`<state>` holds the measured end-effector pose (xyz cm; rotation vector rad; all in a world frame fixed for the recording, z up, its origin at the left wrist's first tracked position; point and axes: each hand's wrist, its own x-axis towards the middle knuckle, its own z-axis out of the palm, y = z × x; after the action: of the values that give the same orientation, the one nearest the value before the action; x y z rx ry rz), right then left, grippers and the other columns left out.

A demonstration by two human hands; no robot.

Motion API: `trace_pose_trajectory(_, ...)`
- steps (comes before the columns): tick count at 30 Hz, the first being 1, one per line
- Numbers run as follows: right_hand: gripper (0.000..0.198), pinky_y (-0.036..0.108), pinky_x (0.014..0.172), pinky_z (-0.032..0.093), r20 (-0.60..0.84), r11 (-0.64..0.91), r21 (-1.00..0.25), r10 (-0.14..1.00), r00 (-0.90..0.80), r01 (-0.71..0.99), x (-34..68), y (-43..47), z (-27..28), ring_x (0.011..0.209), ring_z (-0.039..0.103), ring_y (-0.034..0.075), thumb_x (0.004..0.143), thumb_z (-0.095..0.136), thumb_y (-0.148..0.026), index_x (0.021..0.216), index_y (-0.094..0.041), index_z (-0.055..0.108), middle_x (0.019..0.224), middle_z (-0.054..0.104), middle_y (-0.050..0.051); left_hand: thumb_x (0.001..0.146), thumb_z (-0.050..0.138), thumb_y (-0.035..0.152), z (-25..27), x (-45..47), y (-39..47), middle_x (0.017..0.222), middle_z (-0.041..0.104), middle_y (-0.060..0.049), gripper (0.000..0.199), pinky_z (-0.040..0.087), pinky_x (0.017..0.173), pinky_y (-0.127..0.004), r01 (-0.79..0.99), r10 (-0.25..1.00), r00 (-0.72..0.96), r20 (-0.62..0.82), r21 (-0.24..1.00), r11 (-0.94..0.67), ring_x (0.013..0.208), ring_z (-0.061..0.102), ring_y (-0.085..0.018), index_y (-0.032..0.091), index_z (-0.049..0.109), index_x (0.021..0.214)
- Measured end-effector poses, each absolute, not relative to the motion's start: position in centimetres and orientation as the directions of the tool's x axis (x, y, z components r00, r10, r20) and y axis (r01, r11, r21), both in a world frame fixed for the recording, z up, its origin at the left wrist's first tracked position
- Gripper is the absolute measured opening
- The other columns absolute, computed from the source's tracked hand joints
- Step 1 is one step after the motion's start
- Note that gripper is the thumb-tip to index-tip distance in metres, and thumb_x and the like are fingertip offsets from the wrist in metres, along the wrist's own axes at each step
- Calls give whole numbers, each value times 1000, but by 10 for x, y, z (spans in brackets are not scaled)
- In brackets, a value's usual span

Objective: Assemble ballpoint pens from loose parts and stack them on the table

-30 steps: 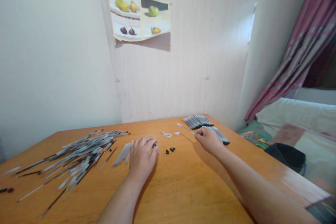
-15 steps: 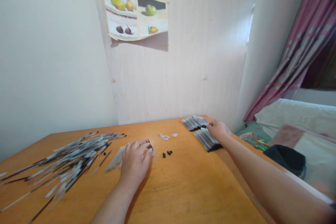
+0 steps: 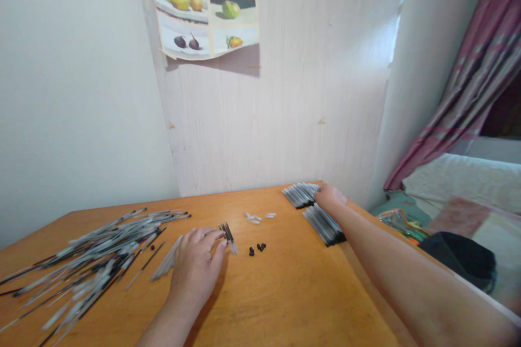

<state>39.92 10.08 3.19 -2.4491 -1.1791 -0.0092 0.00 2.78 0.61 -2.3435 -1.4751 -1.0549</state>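
My left hand (image 3: 197,260) rests low over the table, fingers loosely curved and thumb apart. Clear pen barrels (image 3: 166,261) lie side by side at its left, partly hidden under the palm. Just past its fingertips is a small group of dark pen refills (image 3: 228,234). At the far right, my right hand (image 3: 332,197) has its fingers closed at the right end of a row of black-tipped pens (image 3: 299,195); what sits between the fingertips is mostly hidden. Closer to me, a second row of pens (image 3: 323,224) lies beneath the right wrist.
A loose heap of pen parts (image 3: 101,255) spreads over the left of the table (image 3: 264,298). Small clear caps (image 3: 253,218) and several black plugs (image 3: 258,249) lie mid-table. A dark bin (image 3: 458,260) stands beyond the right edge. A fruit picture (image 3: 207,16) hangs on the wall.
My right hand has moved slightly left, onto the right end of the far pen row. My left hand has drawn back a little to the left, uncovering more of the dark refills.
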Motion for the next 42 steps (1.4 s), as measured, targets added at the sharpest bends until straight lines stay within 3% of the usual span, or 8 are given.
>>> trace_pose_trajectory(22,33,35,83,50,149,-555,-369,756,637,745,410,122,22,107,64,29,82,53,-29,105,-16,73,113,69,19,88,50,40,6,-1,27,104,69,-5,27,41,90,-40,847,707,248,663,206,-491,100,57,-25,25,71,98)
trace_pose_trajectory(32,39,36,79,50,177,-545,-398,744,645,738,410,112,27,104,65,31,85,45,-34,106,-17,73,113,69,19,88,50,40,9,-6,30,103,70,-5,28,42,91,-41,846,707,216,673,233,-480,99,60,-25,24,71,97)
trace_pose_trajectory(37,37,33,72,46,245,-458,-391,784,570,798,383,100,39,99,65,29,85,44,-36,104,-23,73,106,71,13,87,49,39,13,-14,34,102,71,-6,29,42,94,-41,829,739,111,664,349,-438,100,61,-25,22,71,97)
trace_pose_trajectory(42,33,28,66,40,335,-274,-364,853,400,890,338,83,49,89,64,24,85,46,-37,98,-21,72,96,71,11,83,53,37,15,-24,42,103,72,-7,28,43,97,-41,718,803,-97,588,600,-353,104,62,-26,21,72,97)
